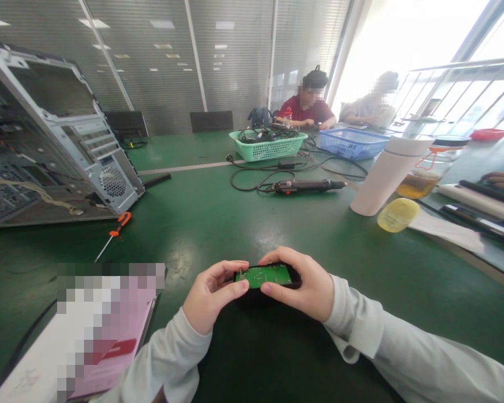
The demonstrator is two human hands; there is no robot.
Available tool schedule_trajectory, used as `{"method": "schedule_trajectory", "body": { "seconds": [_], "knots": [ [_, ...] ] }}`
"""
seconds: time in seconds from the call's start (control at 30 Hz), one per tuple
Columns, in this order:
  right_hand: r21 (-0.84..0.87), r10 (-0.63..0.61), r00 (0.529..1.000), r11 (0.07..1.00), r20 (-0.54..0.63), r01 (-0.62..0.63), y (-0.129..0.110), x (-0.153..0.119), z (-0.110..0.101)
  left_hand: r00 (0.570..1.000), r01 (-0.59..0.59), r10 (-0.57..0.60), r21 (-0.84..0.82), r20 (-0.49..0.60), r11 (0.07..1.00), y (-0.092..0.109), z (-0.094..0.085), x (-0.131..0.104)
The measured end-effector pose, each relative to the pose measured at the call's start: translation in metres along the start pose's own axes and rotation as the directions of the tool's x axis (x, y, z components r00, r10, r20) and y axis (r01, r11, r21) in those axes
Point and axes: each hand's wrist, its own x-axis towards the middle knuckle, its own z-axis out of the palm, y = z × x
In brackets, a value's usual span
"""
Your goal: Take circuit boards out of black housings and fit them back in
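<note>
Between my two hands is a small black case with a green circuit board (pixel 265 275) facing up inside it. My left hand (pixel 212 294) grips its left end, thumb on the near edge and fingers on the far edge. On the right end, my right hand (pixel 304 282) holds it the same way, with thumb and fingers closed around the case. Solder points dot the board's surface. The underside of the case is hidden from me.
An open computer case (pixel 109 179) stands at left, an orange-handled screwdriver (pixel 120 224) by it. Ahead lie a corded electric screwdriver (pixel 306 186), a green basket (pixel 269 150) of cables and a blue basket (pixel 353 146). A white tumbler (pixel 384 179) stands right. Two people sit across.
</note>
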Motion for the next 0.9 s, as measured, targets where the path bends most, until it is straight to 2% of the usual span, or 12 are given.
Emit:
{"method": "schedule_trajectory", "body": {
  "seconds": [0.17, 0.33, 0.5, 0.63, 0.7, 0.77, 0.83, 0.9],
  "knots": [
    [0.027, 0.042, 0.998, 0.999, 0.047, -0.043, -0.003, 0.001, -0.002, 1.0, -0.014, 0.014, 0.008, 0.014, 1.0, 0.002, 0.002, -0.003],
    [0.02, 0.101, 0.99, 0.994, 0.103, -0.104, -0.005, 0.0, 0.0, 0.999, -0.032, 0.031, -0.077, -0.018, 0.997, 0.008, 0.006, -0.007],
    [0.101, 0.129, 0.989, 0.986, 0.076, -0.136, -0.006, -0.002, 0.002, 0.997, -0.029, 0.022, -0.084, -0.075, 0.996, 0.01, 0.008, -0.008],
    [0.21, 0.139, 0.99, 0.968, -0.001, -0.136, 0.0, -0.003, 0.006, 0.997, 0.027, -0.035, -0.111, -0.069, 0.993, 0.008, 0.006, -0.007],
    [0.241, 0.144, 0.99, 0.961, -0.01, -0.138, 0.003, -0.003, 0.008, 0.997, 0.019, -0.023, -0.055, -0.068, 0.998, 0.009, 0.005, -0.007],
    [0.27, 0.152, 0.988, 0.951, 0.029, -0.154, 0.003, -0.002, 0.008, 0.999, -0.002, 0.006, 0.08, -0.048, 0.997, 0.011, 0.003, -0.007],
    [0.301, 0.146, 0.986, 0.94, 0.081, -0.163, 0.0, -0.001, 0.006, 0.998, -0.06, 0.056, 0.262, 0.024, 0.963, 0.015, 0.001, -0.008],
    [0.312, 0.138, 0.981, 0.934, 0.134, -0.174, -0.004, 0.0, 0.002, 0.984, -0.168, 0.123, 0.428, 0.13, 0.888, 0.018, 0.0, -0.01]
  ]
}}
